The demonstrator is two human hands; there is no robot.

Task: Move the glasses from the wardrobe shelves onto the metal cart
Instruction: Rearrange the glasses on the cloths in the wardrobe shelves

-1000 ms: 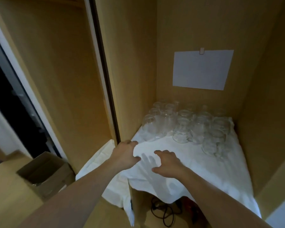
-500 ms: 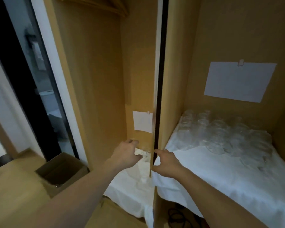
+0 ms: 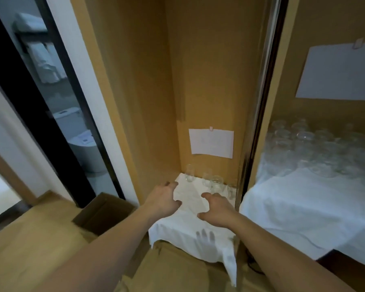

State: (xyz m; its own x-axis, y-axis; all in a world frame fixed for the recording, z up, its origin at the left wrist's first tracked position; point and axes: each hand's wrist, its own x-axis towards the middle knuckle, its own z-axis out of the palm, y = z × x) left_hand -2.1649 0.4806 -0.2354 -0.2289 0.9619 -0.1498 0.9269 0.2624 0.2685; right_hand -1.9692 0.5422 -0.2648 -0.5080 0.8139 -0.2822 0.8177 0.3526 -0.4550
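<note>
Left hand (image 3: 163, 199): reaching in over the white cloth (image 3: 190, 234) at about 6 o'clock of the frame; fingers loosely spread, slightly curved, holding nothing.
Right hand (image 3: 216, 209): just beside the left, toward its 3 o'clock; thumb and fingers parted in a loose claw, holding nothing. Contact with the cloth not clear; a finger shadow falls on the hanging front edge.
Box (image 3: 103, 213): open cardboard, on the floor at 9 o'clock of the hands, beside the wardrobe wall.
Small glasses (image 3: 211, 181): a few clear ones standing upright at the back of the narrow left shelf, at 12 o'clock of the hands, near but apart from the fingertips.
Small sheet (image 3: 211, 143): white paper clipped to the back panel above those glasses.
Divider (image 3: 255, 114): upright edge between the two compartments.
Many glasses (image 3: 316, 148): crowded cluster at the back of the right shelf, at 2 o'clock, on a second cloth (image 3: 299, 209); blurred, number not readable.
Large sheet (image 3: 339, 72): white paper on the wall above the cluster.
</note>
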